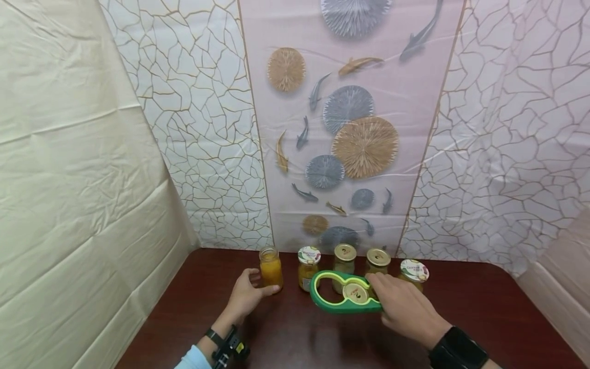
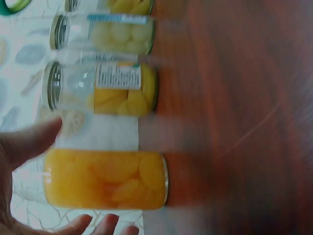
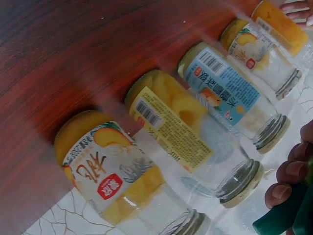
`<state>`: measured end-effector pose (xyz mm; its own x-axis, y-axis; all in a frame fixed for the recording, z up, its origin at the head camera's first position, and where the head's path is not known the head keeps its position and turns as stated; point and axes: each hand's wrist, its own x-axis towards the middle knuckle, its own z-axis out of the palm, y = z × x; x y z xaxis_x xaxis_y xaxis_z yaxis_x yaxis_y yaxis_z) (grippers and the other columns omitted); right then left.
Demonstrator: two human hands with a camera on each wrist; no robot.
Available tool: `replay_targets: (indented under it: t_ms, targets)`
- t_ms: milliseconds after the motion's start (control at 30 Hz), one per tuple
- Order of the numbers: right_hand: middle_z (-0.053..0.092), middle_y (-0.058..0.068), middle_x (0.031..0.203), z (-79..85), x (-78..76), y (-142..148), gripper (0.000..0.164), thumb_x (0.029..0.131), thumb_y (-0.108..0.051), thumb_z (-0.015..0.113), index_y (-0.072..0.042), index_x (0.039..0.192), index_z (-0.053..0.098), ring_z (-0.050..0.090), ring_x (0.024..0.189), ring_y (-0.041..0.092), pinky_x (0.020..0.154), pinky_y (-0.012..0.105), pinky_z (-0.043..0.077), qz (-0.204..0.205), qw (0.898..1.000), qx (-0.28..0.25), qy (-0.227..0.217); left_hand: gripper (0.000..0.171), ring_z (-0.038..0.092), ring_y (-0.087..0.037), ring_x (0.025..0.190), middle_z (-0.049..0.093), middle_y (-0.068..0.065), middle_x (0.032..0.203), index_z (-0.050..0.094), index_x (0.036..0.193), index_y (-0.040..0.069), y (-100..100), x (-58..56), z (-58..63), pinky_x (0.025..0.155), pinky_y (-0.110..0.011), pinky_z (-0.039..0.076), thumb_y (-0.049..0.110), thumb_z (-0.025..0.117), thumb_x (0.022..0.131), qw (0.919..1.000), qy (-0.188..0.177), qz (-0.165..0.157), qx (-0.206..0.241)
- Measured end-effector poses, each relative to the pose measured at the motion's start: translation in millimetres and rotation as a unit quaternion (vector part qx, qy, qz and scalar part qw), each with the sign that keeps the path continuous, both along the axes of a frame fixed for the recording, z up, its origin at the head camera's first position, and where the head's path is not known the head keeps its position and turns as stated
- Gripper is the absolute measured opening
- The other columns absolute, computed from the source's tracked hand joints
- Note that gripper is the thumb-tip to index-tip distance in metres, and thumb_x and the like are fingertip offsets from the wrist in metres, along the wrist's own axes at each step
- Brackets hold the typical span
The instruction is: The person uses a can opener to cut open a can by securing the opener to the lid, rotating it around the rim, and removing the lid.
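An uncapped glass jar of orange fruit (image 1: 271,269) stands upright on the dark table. My left hand (image 1: 248,294) is spread beside it, the thumb apart from the glass in the left wrist view (image 2: 32,144); whether the fingertips touch it I cannot tell. My right hand (image 1: 405,307) grips one end of a green jar opener (image 1: 326,307), held above the table in front of the row of jars. A gold lid (image 1: 355,293) sits in one of the opener's rings. Only the right fingers (image 3: 288,176) and a bit of green handle show in the right wrist view.
Four capped jars stand in a row to the right: a white-lidded jar (image 1: 309,256), two gold-lidded jars (image 1: 345,252) (image 1: 378,258), and another white-lidded jar (image 1: 414,270). Behind them hangs a patterned cloth (image 1: 221,154). A cream cloth (image 1: 83,205) hangs at the left.
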<state>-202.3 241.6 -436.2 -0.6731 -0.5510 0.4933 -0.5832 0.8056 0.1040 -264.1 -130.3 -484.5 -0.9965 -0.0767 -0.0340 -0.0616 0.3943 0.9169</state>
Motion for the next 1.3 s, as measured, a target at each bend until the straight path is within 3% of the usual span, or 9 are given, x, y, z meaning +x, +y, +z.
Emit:
replay_targets:
  t_ms: [167, 267, 367, 533, 633, 800, 1133, 1300]
  targets:
    - [0.064, 0.001, 0.096, -2.1, 0.0, 4, 0.054, 0.068, 0.005, 0.067, -0.008, 0.120, 0.061, 0.060, 0.076, 0.013, 0.058, 0.032, 0.052, -0.004, 1.000, 0.000, -0.009, 0.068, 0.061, -0.041, 0.115, 0.063, -0.023, 0.130, 0.059, 0.130, -0.001, 0, 18.4, -1.0, 0.085, -0.051, 0.058, 0.023, 0.093, 0.076, 0.9989, -0.008, 0.027, -0.036]
    - [0.064, 0.000, 0.095, -3.5, 0.6, 5, 0.053, 0.068, 0.005, 0.067, -0.009, 0.119, 0.061, 0.059, 0.076, 0.012, 0.057, 0.031, 0.051, -0.007, 1.000, -0.001, -0.013, 0.063, 0.062, -0.040, 0.114, 0.067, -0.019, 0.125, 0.064, 0.125, 0.000, 0, 31.4, -1.2, 0.082, -0.048, 0.059, 0.025, 0.093, 0.075, 0.9991, -0.011, 0.021, -0.035]
    - [0.064, -0.001, 0.096, -4.4, 2.3, 7, 0.054, 0.068, 0.005, 0.068, -0.010, 0.120, 0.061, 0.059, 0.077, 0.011, 0.058, 0.031, 0.051, -0.014, 1.000, 0.002, -0.020, 0.053, 0.065, -0.038, 0.111, 0.070, -0.018, 0.120, 0.069, 0.118, 0.003, 0, 43.1, -1.1, 0.080, -0.045, 0.060, 0.027, 0.092, 0.077, 0.9998, 0.003, -0.006, -0.019]
    - [0.064, -0.001, 0.098, -5.0, 4.9, 8, 0.056, 0.068, 0.004, 0.069, -0.011, 0.120, 0.060, 0.059, 0.077, 0.010, 0.059, 0.030, 0.052, -0.012, 1.000, 0.000, -0.026, 0.032, 0.070, -0.029, 0.100, 0.074, -0.015, 0.109, 0.073, 0.110, 0.006, 5, 54.6, 1.5, 0.079, -0.039, 0.060, 0.022, 0.085, 0.086, 0.9945, 0.051, -0.085, 0.032]
    - [0.065, -0.001, 0.099, -5.5, 6.1, 6, 0.056, 0.068, 0.005, 0.068, -0.010, 0.121, 0.060, 0.059, 0.078, 0.010, 0.059, 0.030, 0.052, 0.003, 1.000, -0.004, -0.028, 0.025, 0.070, -0.023, 0.096, 0.075, -0.012, 0.104, 0.074, 0.108, 0.007, 10, 58.1, 1.1, 0.079, -0.034, 0.059, 0.018, 0.082, 0.088, 0.9898, 0.073, -0.113, 0.046]
    - [0.066, 0.000, 0.102, -4.2, 7.7, 2, 0.056, 0.069, 0.006, 0.066, -0.011, 0.123, 0.061, 0.062, 0.081, 0.011, 0.061, 0.031, 0.054, 0.009, 1.000, -0.002, -0.019, 0.020, 0.069, -0.021, 0.093, 0.075, -0.008, 0.101, 0.074, 0.107, 0.008, 14, 58.8, -5.7, 0.077, -0.031, 0.058, 0.015, 0.081, 0.089, 0.9853, 0.098, -0.137, 0.028]
    - [0.065, -0.004, 0.098, -0.1, 12.7, 1, 0.056, 0.066, 0.006, 0.067, -0.014, 0.119, 0.061, 0.059, 0.079, 0.009, 0.061, 0.031, 0.054, 0.001, 1.000, -0.008, -0.005, 0.021, 0.069, -0.024, 0.097, 0.075, -0.010, 0.108, 0.076, 0.110, 0.010, 22, 59.5, -9.6, 0.072, -0.031, 0.057, 0.021, 0.078, 0.092, 0.9840, 0.066, -0.155, 0.058]
    - [0.063, -0.004, 0.096, 1.5, 14.0, 0, 0.056, 0.065, 0.007, 0.065, -0.013, 0.118, 0.060, 0.058, 0.077, 0.010, 0.059, 0.030, 0.051, 0.012, 1.000, -0.006, -0.003, 0.023, 0.069, -0.023, 0.101, 0.076, -0.010, 0.112, 0.076, 0.112, 0.009, 41, 61.8, -2.9, 0.077, -0.029, 0.057, 0.024, 0.074, 0.095, 0.9764, 0.056, -0.187, 0.092]
